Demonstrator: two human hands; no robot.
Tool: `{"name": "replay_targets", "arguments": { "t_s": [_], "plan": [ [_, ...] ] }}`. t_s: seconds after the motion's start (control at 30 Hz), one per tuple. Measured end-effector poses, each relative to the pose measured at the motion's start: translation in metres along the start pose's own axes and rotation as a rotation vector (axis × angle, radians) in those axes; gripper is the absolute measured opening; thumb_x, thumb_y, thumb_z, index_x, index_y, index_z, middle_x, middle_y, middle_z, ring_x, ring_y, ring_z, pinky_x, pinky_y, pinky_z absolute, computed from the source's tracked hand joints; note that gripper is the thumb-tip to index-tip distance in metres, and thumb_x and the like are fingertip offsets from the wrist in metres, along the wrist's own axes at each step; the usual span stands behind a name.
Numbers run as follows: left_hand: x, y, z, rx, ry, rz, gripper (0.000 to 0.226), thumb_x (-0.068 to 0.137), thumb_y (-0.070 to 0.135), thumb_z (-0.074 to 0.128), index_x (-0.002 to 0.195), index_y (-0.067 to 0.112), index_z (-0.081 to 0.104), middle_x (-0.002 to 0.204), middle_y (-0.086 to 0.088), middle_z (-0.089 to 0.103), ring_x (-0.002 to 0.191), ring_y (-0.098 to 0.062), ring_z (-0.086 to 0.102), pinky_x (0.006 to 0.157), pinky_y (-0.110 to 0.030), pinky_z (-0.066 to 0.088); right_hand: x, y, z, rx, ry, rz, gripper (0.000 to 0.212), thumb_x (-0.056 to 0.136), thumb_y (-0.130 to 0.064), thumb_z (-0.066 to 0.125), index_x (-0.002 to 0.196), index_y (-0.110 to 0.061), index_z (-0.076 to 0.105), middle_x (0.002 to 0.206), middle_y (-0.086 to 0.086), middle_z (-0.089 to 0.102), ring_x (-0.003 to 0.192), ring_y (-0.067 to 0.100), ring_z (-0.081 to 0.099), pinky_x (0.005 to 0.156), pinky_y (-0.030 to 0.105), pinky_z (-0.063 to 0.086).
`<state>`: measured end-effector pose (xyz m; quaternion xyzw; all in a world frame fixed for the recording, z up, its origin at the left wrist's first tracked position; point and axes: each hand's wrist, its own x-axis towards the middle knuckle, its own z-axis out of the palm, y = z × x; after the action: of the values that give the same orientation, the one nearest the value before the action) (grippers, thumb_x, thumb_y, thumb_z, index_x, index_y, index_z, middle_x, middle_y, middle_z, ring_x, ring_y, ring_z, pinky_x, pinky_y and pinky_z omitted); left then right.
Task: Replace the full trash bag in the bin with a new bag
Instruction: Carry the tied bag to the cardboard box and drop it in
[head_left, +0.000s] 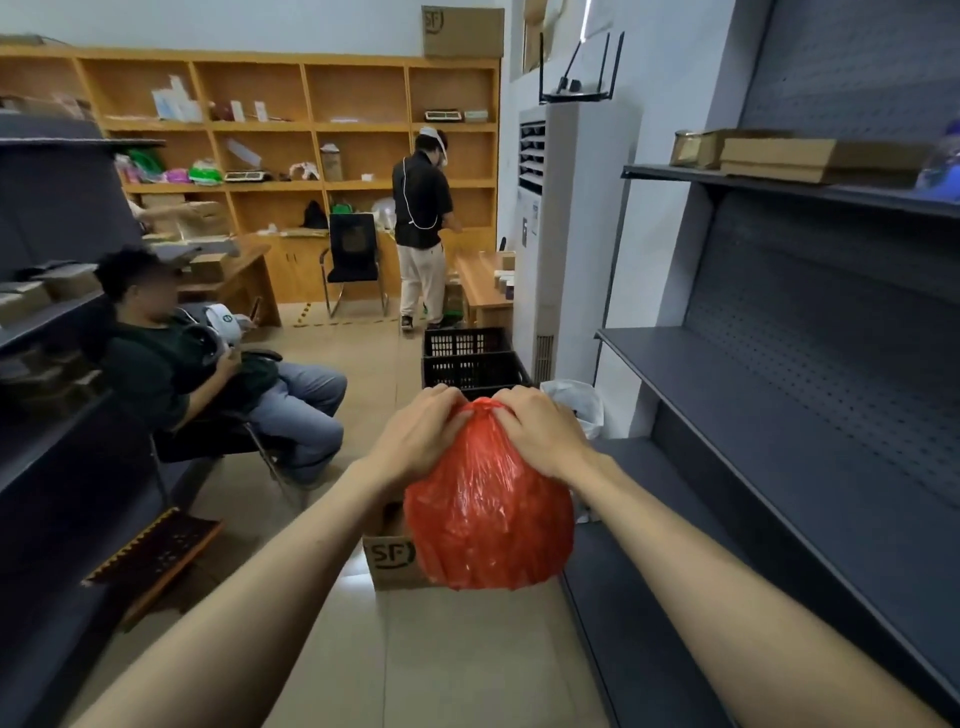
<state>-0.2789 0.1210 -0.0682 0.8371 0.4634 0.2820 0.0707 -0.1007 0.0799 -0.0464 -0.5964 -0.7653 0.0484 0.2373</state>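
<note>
Red bag (488, 509), full, neck gathered, held over the floor in front of a carton (390, 555).

Left hand (423, 434) and right hand (540, 431) both pinch the bunched neck. Thin, glossy, crinkled, translucent film, bulging round below: likely soft, slippery and easily torn, moderately light. Best held at the twisted neck, not the belly. Bin itself not identifiable; white-lined container (574, 402) stands beyond, to the right.

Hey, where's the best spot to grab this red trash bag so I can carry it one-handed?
Grip the gathered neck at the top of the red bag, coming from above. Both the left hand and right hand already pinch it there; the plastic bunches narrow, while the bulging body below probably offers no firm hold.
</note>
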Motion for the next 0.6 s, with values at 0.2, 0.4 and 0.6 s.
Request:
{"name": "replay_targets", "arguments": {
  "t_s": [0.2,0.4,0.6],
  "plan": [
    [0.083,-0.056,0.035,0.029,-0.013,0.003,0.017,0.099,0.036,0.048,0.1,0.023,0.058,0.098,0.007,0.058,0.088,-0.007,0.051,0.066,-0.024,0.035,0.088,0.052,0.03,0.021,-0.019,-0.022,0.032,0.101,-0.032,0.038,0.113,-0.016,0.064,0.109,0.006,0.066,0.105,0.026,0.06,0.088,0.047,0.048],
    [0.163,-0.108,0.063,0.076,-0.095,-0.015,0.019,0.101,0.032,0.045,0.099,0.017,0.056,0.098,0.001,0.057,0.092,-0.015,0.054,0.075,-0.029,0.04,0.185,0.105,0.066,0.04,-0.061,-0.064,0.032,0.099,-0.035,0.038,0.107,-0.021,0.065,0.105,0.002,0.067,0.102,0.024,0.062,0.087,0.042,0.048],
    [0.229,-0.159,0.09,0.101,-0.045,-0.068,0.021,0.101,0.031,0.045,0.1,0.014,0.057,0.099,-0.001,0.057,0.091,-0.017,0.054,0.07,-0.025,0.031,0.272,0.136,0.099,0.018,-0.052,-0.074,0.032,0.1,-0.036,0.037,0.106,-0.019,0.064,0.103,0.004,0.066,0.1,0.027,0.062,0.083,0.043,0.049]
  ]
}}
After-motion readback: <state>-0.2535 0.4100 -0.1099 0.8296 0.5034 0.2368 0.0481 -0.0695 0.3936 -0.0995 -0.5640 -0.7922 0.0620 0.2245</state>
